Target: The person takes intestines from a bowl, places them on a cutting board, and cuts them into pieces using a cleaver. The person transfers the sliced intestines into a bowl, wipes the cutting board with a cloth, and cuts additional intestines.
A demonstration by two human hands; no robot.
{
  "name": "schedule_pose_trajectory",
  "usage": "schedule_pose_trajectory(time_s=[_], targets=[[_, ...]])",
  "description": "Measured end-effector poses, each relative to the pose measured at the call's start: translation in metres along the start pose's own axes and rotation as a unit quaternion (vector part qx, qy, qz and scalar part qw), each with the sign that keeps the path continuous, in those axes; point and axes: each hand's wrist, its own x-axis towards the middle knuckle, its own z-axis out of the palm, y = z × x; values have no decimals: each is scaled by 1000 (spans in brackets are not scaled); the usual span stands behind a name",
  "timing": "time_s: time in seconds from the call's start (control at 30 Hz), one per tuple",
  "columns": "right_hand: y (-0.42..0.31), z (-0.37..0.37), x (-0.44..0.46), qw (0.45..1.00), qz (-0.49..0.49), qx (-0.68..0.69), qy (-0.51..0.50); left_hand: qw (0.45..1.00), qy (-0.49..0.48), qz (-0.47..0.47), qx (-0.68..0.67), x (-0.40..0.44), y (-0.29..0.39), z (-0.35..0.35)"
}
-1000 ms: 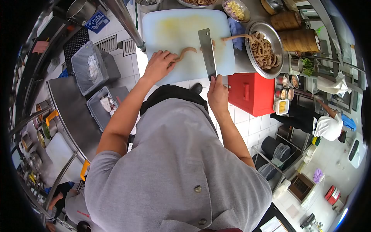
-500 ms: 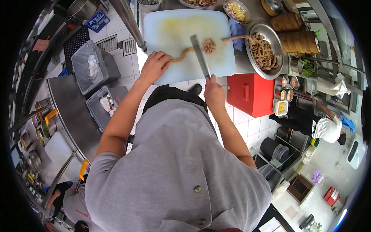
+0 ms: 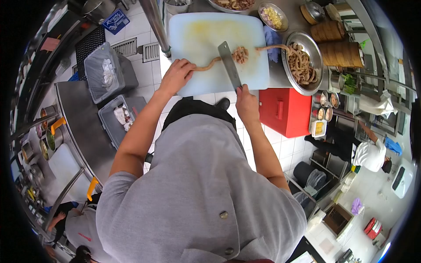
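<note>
The cleaver (image 3: 229,63) held in your right hand (image 3: 247,104) now sits further left, baring the chopped pieces (image 3: 240,55); your left hand (image 3: 177,74) seemingly grips the strip (image 3: 207,67) near the left edge of the cutting board (image 3: 197,37).

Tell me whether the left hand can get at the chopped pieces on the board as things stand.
Probably not directly: the cleaver in the right hand lies between the left hand, whose fingers are at the long strip, and the chopped pieces.

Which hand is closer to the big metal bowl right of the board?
Right. The right hand is left of the bowl; the left hand is farther away, at the left end of the board.
</note>
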Motion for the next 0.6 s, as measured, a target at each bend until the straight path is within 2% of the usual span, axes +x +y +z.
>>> schedule_pose_trajectory(time_s=[0.13,0.23,0.27,0.37,0.47,0.6], targets=[[-22,-27,-11,997,28,72,32,1000,-3,-3,-7,-4,-2,-2],[-18,-16,-15,999,-6,38,22,1000,6,-7,-13,-6,-2,-1],[-10,-5,-12,1000,-6,15,-13,1000,6,-4,-14,-5,-2,-1],[-6,-1,-5,1000,6,-20,-6,1000,8,-7,-4,0,-5,-4],[-17,-24,-7,997,35,62,19,1000,15,0,-11,-3,-1,-7],[-23,-23,-19,999,10,37,-7,1000,10,-17,-15,-10,2,-6]])
